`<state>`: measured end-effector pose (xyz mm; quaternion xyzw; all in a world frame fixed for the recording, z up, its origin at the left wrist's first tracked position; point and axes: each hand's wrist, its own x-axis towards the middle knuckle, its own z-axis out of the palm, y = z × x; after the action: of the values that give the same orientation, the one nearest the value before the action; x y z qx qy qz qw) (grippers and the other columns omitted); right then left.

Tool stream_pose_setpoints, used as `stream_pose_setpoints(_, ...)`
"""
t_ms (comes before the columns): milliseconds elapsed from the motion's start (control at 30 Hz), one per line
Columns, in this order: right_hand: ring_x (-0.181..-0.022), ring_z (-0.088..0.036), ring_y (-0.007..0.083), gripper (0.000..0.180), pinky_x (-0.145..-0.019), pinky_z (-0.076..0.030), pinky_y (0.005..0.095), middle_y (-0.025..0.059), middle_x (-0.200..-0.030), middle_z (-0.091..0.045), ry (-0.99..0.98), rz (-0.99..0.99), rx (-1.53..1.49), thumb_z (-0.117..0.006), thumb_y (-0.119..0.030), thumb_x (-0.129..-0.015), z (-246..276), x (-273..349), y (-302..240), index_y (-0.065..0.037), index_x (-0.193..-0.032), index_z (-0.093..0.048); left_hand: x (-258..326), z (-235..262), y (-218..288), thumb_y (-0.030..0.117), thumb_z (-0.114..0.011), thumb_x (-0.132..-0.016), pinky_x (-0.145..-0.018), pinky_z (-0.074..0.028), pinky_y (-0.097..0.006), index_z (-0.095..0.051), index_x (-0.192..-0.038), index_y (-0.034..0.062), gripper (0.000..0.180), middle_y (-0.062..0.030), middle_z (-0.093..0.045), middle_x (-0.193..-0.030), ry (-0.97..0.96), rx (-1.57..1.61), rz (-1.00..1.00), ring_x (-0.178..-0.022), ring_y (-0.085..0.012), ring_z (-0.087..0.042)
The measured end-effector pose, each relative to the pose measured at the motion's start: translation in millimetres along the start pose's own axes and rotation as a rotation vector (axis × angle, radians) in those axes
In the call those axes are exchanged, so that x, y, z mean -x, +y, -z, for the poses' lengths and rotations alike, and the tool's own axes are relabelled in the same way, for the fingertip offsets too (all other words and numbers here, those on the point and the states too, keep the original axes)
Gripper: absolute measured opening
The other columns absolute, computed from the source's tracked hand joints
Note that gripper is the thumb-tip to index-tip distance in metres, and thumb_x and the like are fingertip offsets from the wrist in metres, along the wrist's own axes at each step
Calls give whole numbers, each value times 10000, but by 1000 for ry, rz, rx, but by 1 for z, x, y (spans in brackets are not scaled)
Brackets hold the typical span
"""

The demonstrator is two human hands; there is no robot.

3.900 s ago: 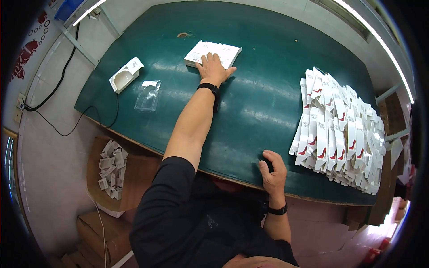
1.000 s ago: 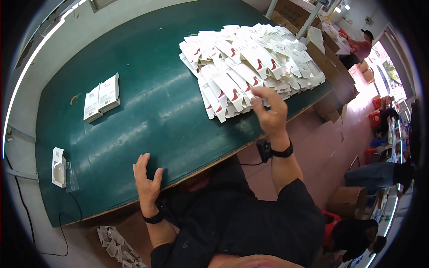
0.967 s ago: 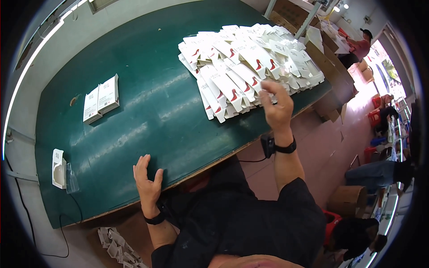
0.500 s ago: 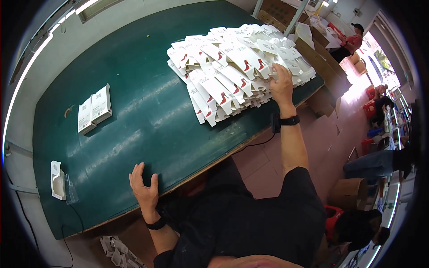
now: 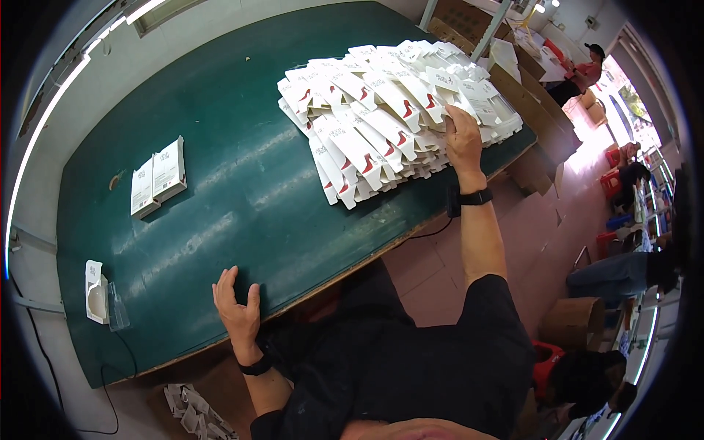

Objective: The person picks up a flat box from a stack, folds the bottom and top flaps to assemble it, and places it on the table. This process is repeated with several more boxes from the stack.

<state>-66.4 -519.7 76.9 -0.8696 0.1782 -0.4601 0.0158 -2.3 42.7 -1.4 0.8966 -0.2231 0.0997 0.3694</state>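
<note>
A broad heap of flat white cartons (image 5: 367,132), printed with small red high-heel shoes, covers the table's right part in overlapping layers. At the heap's right side my right hand (image 5: 463,147) is closed, its fingertips on the edge of one white carton (image 5: 425,97); the thumb side is partly hidden. My left hand (image 5: 237,308) hovers at the front edge of the green table (image 5: 242,183), fingers apart, holding nothing. Both wrists wear black bands.
At the left stand two made-up white boxes (image 5: 158,178) side by side. Nearer lies an opened white box (image 5: 96,292) beside a clear plastic tray (image 5: 118,306). Scrap cartons (image 5: 196,412) lie below the table. Brown cardboard boxes (image 5: 524,110) stand past its right end; several people work farther right.
My right hand's fingers have drawn in a little against a carton at the heap's right side. My left hand stays open in place. The view has shifted slightly.
</note>
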Motion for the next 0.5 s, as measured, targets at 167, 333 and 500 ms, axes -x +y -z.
stream_pose_setpoints(167,-1050,-678,360,208,-922,-539,423,142,-1141,-728,67,-25,-52,-623,-116,-994,7,-1,-3,-69,-1176,-712,1,-1,-1,196,-740,-901,-1202,-324,-507,-628,-1355,47,490,-167,-631,-1380,1,-13,-2,-1299,-360,-571)
stream_pose_setpoints(333,-998,-695,298,209,-878,-551,380,132,-1117,-731,153,-186,-225,-603,-146,-1034,14,3,-4,-55,-1187,-711,0,0,1,181,-740,-901,-1191,-342,-485,-629,-1349,40,483,-162,-637,-1370,3,-12,-8,-1299,-350,-574)
stream_pose_setpoints(500,-973,-689,139,250,-849,-561,330,60,-1113,-728,150,-450,-665,-566,-185,-1084,25,14,-11,-31,-1234,-695,-3,5,4,139,-733,-909,-1152,-392,-415,-622,-1350,15,471,-151,-645,-1363,-3,116,46,-1306,-302,-579)
